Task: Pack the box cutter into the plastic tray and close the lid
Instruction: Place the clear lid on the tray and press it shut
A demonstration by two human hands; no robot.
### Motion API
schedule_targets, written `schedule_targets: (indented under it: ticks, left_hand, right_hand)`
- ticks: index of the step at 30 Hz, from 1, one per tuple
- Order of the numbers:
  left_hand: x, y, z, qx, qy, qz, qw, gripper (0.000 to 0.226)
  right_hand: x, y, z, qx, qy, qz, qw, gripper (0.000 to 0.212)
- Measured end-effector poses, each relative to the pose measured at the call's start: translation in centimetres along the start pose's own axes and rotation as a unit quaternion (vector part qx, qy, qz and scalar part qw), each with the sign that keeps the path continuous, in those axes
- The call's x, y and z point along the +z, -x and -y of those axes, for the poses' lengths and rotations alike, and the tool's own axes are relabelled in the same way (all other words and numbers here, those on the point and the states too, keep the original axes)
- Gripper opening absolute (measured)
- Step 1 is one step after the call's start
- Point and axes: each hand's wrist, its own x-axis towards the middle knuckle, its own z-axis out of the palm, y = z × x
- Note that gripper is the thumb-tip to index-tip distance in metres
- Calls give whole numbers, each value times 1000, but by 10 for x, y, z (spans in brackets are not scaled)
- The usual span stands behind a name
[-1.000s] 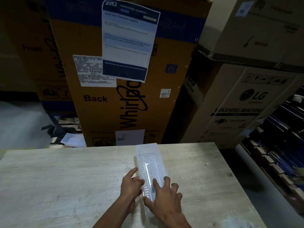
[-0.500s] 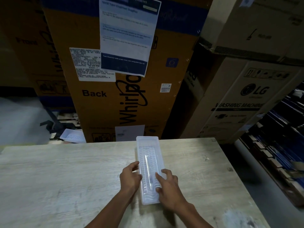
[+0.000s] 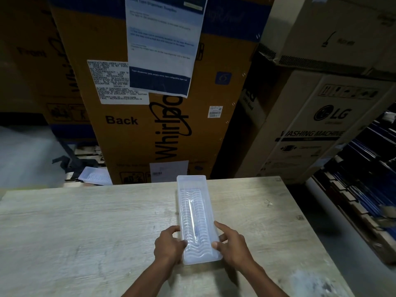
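A long translucent plastic tray (image 3: 196, 213) lies lengthwise on the pale wooden table (image 3: 85, 228), its ribbed lid lying flat over it. A slim pale shape with a dark spot, probably the box cutter (image 3: 191, 219), shows faintly through the lid. My left hand (image 3: 169, 245) grips the tray's near left side, thumb resting on the lid. My right hand (image 3: 232, 243) grips the near right side, thumb on the lid's edge.
Tall cardboard appliance boxes (image 3: 162, 103) stand right behind the table's far edge, more at the right (image 3: 317, 125). Another white plastic tray (image 3: 95, 177) lies on the floor at the left, past the table. The table's right edge drops to a floor with stacked blue items (image 3: 364, 163).
My right hand slid off the top of the lid to the tray's right side. Both hands now hold the tray's near end by its sides. The view tilted down slightly.
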Motion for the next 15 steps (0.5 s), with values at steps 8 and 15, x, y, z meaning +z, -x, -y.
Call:
schedule_targets:
  ticks: [8, 15]
  left_hand:
    - [-2, 9, 1, 6, -17, 26, 1000, 72]
    - [-9, -6, 6, 90, -87, 57, 991, 99]
  right_hand:
    - [-13, -1, -3, 4, 4, 59, 998, 79]
    - [-8, -3, 3, -15, 51, 42, 998, 74]
